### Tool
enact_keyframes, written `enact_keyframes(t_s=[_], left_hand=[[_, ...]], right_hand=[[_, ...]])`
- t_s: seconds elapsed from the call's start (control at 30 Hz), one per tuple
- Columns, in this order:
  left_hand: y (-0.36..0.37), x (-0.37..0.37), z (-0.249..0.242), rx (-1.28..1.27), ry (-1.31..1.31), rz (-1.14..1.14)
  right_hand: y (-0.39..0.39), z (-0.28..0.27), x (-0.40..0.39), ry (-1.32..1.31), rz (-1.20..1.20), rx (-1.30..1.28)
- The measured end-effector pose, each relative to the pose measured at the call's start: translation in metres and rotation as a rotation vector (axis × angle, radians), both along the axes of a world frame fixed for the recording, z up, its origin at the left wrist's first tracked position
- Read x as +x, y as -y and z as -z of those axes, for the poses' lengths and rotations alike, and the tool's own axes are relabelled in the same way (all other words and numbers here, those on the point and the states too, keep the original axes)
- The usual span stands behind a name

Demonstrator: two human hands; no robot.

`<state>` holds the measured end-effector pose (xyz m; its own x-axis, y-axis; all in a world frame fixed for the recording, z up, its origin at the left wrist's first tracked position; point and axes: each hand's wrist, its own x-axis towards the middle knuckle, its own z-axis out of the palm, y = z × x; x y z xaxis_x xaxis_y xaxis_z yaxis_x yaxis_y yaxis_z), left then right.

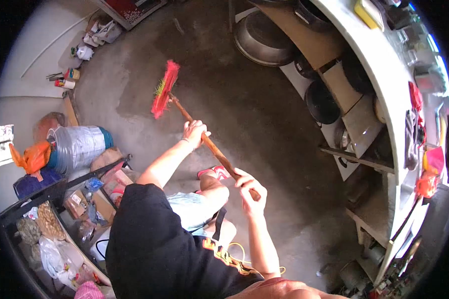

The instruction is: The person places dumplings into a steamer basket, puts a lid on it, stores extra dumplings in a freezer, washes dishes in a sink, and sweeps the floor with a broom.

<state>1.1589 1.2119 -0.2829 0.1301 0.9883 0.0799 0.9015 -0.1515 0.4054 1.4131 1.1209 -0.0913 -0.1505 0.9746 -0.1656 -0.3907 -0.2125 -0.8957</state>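
Observation:
My left hand (pixel 194 133) is wrapped round the wooden handle of a broom (pixel 217 153), partway down its length. Close to the handle's upper end, my right hand (pixel 251 192) has its fingers curled round the same stick. The broom's head (pixel 165 89) has red bristles with a yellow-green patch, and it lies over the grey floor (pixel 134 65) ahead of me, up and left of my hands. Below the handle show my pink-and-white footwear (pixel 217 173) and bent legs.
On the right runs a white counter (pixel 384 99) with shelves below, holding a large metal basin (pixel 265 39) and dark pans (pixel 323 102). To the left stand a plastic-wrapped bucket (pixel 82 144) and a dark-framed rack (pixel 60 197) of bagged goods. Jars and bags line the far-left wall.

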Motion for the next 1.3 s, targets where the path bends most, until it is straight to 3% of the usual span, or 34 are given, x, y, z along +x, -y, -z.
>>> enact_keyframes(t_s=[0.03,0.1,0.17,0.2,0.27,0.33,0.5,0.67,0.8,1.0,1.13,1.2,1.3], left_hand=[[0.002,-0.002,0.057,-0.105,0.348,-0.069],[0.005,0.035,0.04,-0.153,0.089,0.197],[0.025,0.11,0.035,-0.145,0.399,0.254],[0.04,0.159,0.027,-0.255,0.496,0.175],[0.062,0.221,-0.054,-0.137,0.355,0.228],[0.075,0.263,-0.1,-0.24,0.382,0.227],[0.074,0.264,-0.184,-0.258,0.644,0.312],[0.048,0.183,-0.231,-0.131,0.618,0.259],[0.007,0.078,-0.223,-0.084,0.519,0.214],[-0.061,-0.129,-0.205,-0.085,0.53,0.293],[-0.121,-0.228,-0.193,0.016,0.718,0.279],[-0.137,-0.261,-0.219,-0.02,0.757,0.114],[-0.156,-0.285,-0.239,0.123,0.816,0.017]], right_hand=[[-0.001,-0.008,-0.003,0.056,0.019,0.02],[0.001,-0.037,0.012,0.226,0.039,0.046],[0.022,-0.086,0.053,0.382,0.094,0.037],[0.035,-0.111,0.073,0.421,0.147,0.024],[0.053,-0.165,0.098,0.524,0.187,0.028],[0.059,-0.211,0.096,0.559,0.207,0.065],[0.06,-0.295,0.061,0.694,0.062,0.283],[0.053,-0.331,-0.002,0.693,0.005,0.417],[0.026,-0.317,-0.077,0.573,0.015,0.458],[-0.064,-0.307,-0.236,0.516,-0.41,0.665],[-0.113,-0.307,-0.335,0.513,-0.153,0.556],[-0.127,-0.303,-0.362,0.494,0.034,0.515],[-0.144,-0.307,-0.397,0.458,0.237,0.576]])
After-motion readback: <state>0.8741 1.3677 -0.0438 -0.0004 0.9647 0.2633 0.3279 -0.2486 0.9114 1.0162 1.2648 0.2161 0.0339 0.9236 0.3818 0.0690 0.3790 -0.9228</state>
